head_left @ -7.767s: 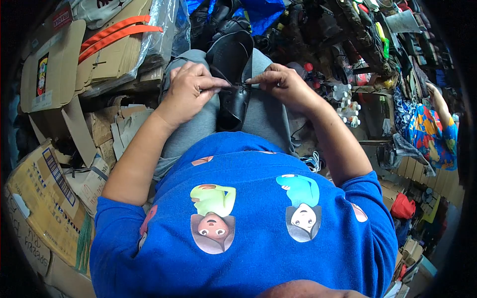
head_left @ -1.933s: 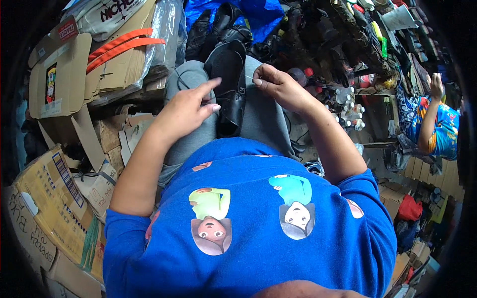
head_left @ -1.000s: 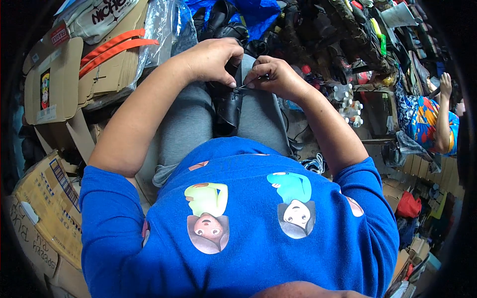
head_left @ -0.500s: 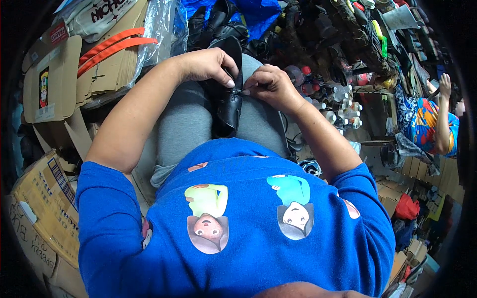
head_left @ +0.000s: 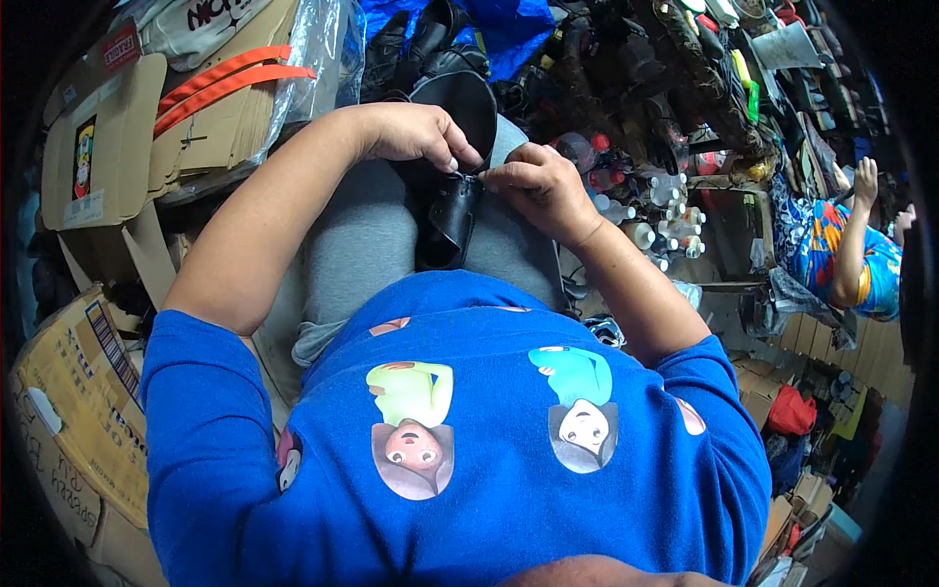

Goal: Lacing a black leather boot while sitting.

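Head view: the left hand [head_left: 416, 132] and the right hand [head_left: 536, 186] meet over a black shoe [head_left: 452, 210] that lies on the person's lap, just above picture centre, toward 12 o'clock. The left fingers [head_left: 460, 157] are clenched on the shoe's upper edge; the right fingers [head_left: 499, 178] pinch the same edge from the 3 o'clock side, touching the leather. Whether a thin tool or thread sits between the fingertips cannot be told. The shoe rests between grey-trousered thighs [head_left: 357, 245], its toe toward the blue shirt [head_left: 469, 440]. At 10 o'clock stand cardboard boxes [head_left: 108, 137] with orange straps [head_left: 230, 78]. At 2 o'clock stand small bottles [head_left: 650, 210], near the right wrist. At 3 o'clock another person in a patterned shirt [head_left: 831, 259] sits well apart.
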Demonstrator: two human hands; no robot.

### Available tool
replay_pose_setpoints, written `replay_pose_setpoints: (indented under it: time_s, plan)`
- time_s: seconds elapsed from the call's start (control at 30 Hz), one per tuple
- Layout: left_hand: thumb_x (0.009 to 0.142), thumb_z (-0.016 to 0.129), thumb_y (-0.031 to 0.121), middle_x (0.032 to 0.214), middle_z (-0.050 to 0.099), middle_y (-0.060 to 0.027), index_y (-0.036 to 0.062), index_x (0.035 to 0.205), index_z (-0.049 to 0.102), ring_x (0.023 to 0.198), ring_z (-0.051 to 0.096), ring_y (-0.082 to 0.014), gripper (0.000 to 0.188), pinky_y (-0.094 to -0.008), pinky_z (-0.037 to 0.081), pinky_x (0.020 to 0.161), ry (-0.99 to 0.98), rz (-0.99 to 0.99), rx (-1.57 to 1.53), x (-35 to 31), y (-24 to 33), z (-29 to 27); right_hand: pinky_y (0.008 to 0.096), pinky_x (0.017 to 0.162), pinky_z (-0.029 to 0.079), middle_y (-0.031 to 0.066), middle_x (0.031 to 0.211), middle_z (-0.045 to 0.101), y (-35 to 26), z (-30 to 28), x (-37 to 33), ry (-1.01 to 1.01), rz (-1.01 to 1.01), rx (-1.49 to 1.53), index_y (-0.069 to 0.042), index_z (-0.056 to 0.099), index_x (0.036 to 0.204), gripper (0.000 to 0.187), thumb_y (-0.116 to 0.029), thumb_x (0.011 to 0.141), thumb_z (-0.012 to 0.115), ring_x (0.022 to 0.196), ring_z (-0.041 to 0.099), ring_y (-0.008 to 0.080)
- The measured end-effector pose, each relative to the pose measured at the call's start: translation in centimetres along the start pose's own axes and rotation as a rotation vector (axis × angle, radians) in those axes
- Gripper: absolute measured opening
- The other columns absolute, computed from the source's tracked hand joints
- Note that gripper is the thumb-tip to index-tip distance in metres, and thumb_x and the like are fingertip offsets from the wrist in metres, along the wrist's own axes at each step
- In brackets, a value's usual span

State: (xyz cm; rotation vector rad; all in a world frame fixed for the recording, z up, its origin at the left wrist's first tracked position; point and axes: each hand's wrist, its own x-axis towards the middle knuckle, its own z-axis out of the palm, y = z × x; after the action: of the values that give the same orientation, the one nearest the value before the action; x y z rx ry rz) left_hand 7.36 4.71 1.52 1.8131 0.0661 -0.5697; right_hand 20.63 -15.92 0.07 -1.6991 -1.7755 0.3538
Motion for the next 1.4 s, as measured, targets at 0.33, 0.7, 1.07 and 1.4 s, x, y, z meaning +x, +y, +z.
replay_pose_setpoints:
  time_s: [0.33,0.7,1.07,1.4]
  plan:
    - [0.066,0.075,0.010,0.079,0.053,-0.0067,0.0109,0.089,0.072,0.084,0.055,-0.0248,0.024,-0.0357,0.045,0.080,0.275,0.240,0.748,-0.5,1.8,-0.2,0.0389,0.073,0.044,0.0084,0.085,0.060,-5.0,-2.1,3.7,-0.410,-0.163,-0.554,-0.011,0.067,0.086,0.015,-0.013,0.078,0.054,0.079,0.061,0.0253]
    - [0.061,0.075,0.007,0.098,0.059,-0.0077,0.0104,0.093,0.069,0.102,0.055,-0.0247,0.033,-0.0359,0.045,0.089,0.395,0.156,0.541,-0.1,-0.1,0.5,0.0360,0.074,0.050,0.0131,0.084,0.064,-2.7,0.1,4.0,-0.282,0.186,-0.157,-0.009,0.072,0.089,0.014,-0.017,0.077,0.070,0.080,0.062,0.0273]
    - [0.081,0.064,0.013,0.119,0.059,-0.0155,0.0066,0.121,0.057,0.109,0.058,-0.0291,0.042,-0.0358,0.046,0.092,1.424,-0.151,0.912,-12.6,-3.4,-1.6,0.0309,0.083,0.045,0.0073,0.093,0.055,-0.7,-3.3,2.1,-0.287,0.349,0.132,-0.010,0.069,0.104,0.027,-0.023,0.081,0.072,0.092,0.056,0.0184]
    - [0.083,0.059,0.004,0.099,0.066,-0.0121,0.0026,0.105,0.063,0.088,0.063,-0.0226,0.023,-0.0318,0.049,0.083,1.035,-0.112,0.313,-8.3,-2.6,4.0,0.0344,0.075,0.049,0.0095,0.090,0.063,4.1,-0.5,1.0,0.599,0.630,0.836,-0.001,0.062,0.089,0.030,-0.029,0.094,0.054,0.087,0.062,0.0240]
